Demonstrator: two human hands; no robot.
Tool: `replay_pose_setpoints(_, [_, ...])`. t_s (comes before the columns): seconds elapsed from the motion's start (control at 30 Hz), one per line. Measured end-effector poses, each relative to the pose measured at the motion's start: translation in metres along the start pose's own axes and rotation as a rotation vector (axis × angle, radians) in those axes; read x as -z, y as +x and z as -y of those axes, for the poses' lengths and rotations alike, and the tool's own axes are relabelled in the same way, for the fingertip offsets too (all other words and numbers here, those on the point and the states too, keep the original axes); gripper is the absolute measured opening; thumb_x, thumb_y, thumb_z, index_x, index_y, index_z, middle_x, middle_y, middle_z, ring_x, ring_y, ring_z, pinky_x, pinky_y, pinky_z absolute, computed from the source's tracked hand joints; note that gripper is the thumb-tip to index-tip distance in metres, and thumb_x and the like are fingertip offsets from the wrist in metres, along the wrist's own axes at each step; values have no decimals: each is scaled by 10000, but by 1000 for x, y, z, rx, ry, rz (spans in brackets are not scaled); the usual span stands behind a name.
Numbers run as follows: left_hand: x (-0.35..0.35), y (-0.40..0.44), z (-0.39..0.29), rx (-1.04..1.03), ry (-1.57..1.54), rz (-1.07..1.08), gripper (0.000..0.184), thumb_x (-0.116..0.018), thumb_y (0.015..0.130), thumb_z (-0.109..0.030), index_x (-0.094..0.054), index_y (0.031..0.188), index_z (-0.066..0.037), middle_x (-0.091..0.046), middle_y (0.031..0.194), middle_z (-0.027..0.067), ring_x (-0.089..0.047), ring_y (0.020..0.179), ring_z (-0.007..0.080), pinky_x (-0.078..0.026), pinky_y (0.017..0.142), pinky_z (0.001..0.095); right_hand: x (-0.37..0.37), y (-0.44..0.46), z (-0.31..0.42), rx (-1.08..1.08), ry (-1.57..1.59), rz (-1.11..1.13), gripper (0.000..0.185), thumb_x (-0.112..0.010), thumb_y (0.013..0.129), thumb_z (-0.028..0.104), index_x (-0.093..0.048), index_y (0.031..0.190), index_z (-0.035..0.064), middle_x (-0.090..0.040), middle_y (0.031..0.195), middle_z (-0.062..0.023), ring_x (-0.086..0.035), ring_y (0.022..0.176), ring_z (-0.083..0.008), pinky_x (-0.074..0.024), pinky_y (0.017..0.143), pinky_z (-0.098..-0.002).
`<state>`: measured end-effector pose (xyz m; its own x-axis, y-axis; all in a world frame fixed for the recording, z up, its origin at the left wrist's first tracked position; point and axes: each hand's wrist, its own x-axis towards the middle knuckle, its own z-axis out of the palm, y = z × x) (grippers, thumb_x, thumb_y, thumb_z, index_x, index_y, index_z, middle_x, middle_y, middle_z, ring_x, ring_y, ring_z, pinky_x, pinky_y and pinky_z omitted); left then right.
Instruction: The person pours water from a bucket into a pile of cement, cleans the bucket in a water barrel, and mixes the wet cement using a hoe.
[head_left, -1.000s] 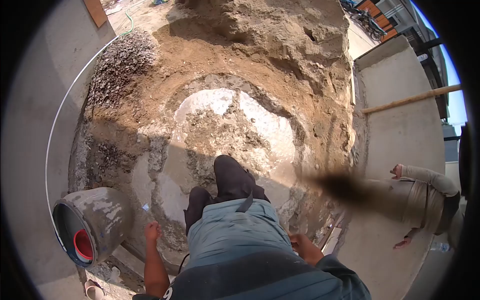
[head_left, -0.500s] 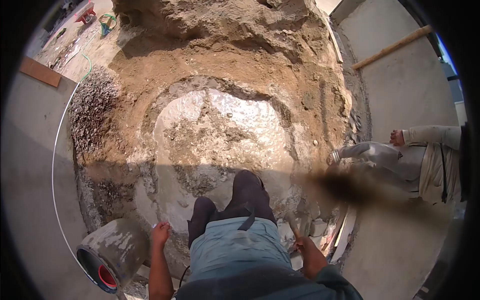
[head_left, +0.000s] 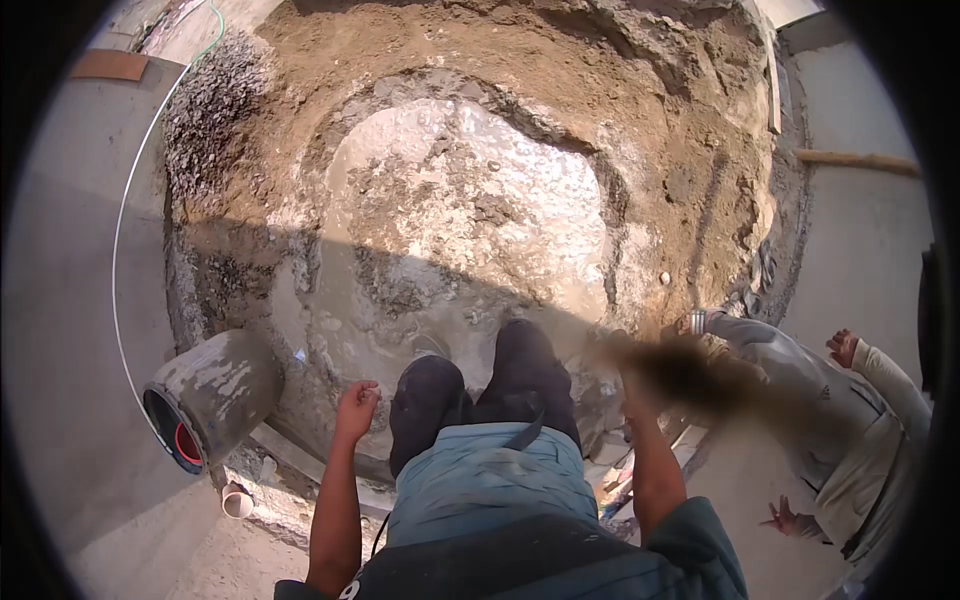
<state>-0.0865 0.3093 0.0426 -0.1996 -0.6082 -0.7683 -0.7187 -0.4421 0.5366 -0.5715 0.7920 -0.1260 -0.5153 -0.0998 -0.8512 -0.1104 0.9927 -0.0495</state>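
My left hand (head_left: 358, 408) hangs in the air beside my left knee, fingers loosely bent and nothing in them. Forward of my right thigh, my right hand (head_left: 638, 402) is partly covered by a dark blurred smudge; its fingers and anything in them are hidden. In front of my legs spreads a wet grey mix (head_left: 440, 220), with a lumpy heap of gravel in its middle and watery slurry around it. A raised earthen and grey rim (head_left: 625, 190) surrounds this pool.
A mud-spattered drum (head_left: 225, 375) lies at left with a red container (head_left: 187, 443) inside. A pale hose (head_left: 118, 260) runs along the left wall. Gravel (head_left: 215, 120) and an earth bank (head_left: 660, 50) lie beyond. Another person (head_left: 800, 360) is at right, bending, hands apart from mine.
My view has tipped down and shifted left. Both my hands have moved forward. The wooden handle that my right hand held is no longer discernible. The other person's second hand now shows.
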Motion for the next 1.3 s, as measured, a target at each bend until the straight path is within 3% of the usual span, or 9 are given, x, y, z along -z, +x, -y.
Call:
replay_pose_setpoints(0.07, [-9, -17, -20, -41, -58, -48, 253, -643, 909, -114, -634, 1142, -17, -671, 844, 55, -600, 697, 95, -479, 621, 255, 27, 23, 15, 27, 18, 1, 346, -648, 758, 89, -687, 1101, 57, -701, 803, -167, -698, 659, -277, -547, 629, -414])
replay_pose_setpoints(0.23, [-5, -52, 27, -90, -112, -185, 243, -632, 919, -100, -632, 1150, -24, -664, 852, 38, -605, 717, 91, -493, 637, 247, 90, 106, 63, 125, -501, -33, 265, -672, 755, 88, -690, 1000, -13, -685, 767, -159, -680, 621, -274, -532, 577, -425])
replay_pose_setpoints(0.27, [-5, -60, 36, -31, -156, -209, 244, -640, 909, -99, -637, 1141, -24, -664, 855, 43, -607, 716, 94, -496, 636, 255, 109, 64, 125, -159, -154, -32, 259, -715, 748, 82, -656, 944, -77, -647, 690, -143, -645, 563, -267, -495, 495, -412])
replay_pose_setpoints(0.57, [-9, -99, 189, 140, -272, -204, 212, -656, 893, -112, -653, 1083, -19, -687, 812, 84, -643, 671, 123, -511, 602, 271, 94, -56, 335, 31, 119, -2, 176, -718, 785, 52, -581, 727, -43, -535, 558, -81, -536, 432, -215, -400, 379, -377])
replay_pose_setpoints(0.7, [18, -114, 249, 167, -353, -289, 198, -645, 894, -113, -655, 1069, -21, -693, 815, 75, -654, 656, 132, -515, 568, 275, 60, -100, 406, 125, 243, 207, 195, -719, 796, 55, -556, 688, 44, -481, 533, -26, -456, 392, -160, -349, 358, -339])
replay_pose_setpoints(1.0, [66, -153, 363, 278, -688, -596, 175, -625, 915, -162, -647, 1063, -71, -698, 847, 66, -602, 578, 110, -487, 493, 258, -18, -223, 546, 386, 161, 314, 154, -723, 807, 113, -593, 821, 32, -521, 626, -15, -484, 474, -130, -394, 411, -296])
replay_pose_setpoints(1.1, [58, -162, 363, 399, -776, -559, 177, -621, 904, -169, -648, 1050, -74, -699, 847, 65, -603, 574, 116, -493, 488, 269, -17, -233, 565, 367, 214, 456, 156, -724, 804, 113, -597, 839, 29, -522, 627, -14, -484, 478, -128, -397, 416, -294])
replay_pose_setpoints(1.13, [57, -160, 366, 403, -747, -510, 175, -617, 897, -166, -648, 1045, -76, -698, 847, 66, -604, 572, 120, -494, 485, 274, -19, -261, 572, 438, 99, 306, 168, -727, 806, 115, -601, 868, 21, -517, 625, -10, -480, 481, -122, -395, 417, -290])
replay_pose_setpoints(1.3, [40, -146, 371, 414, -751, -412, 174, -590, 869, -140, -648, 1024, -83, -694, 840, 71, -612, 569, 141, -503, 478, 294, 3, -310, 576, 487, 172, 283, 187, -725, 805, 104, -597, 899, 6, -519, 645, -6, -477, 491, -109, -387, 416, -281])
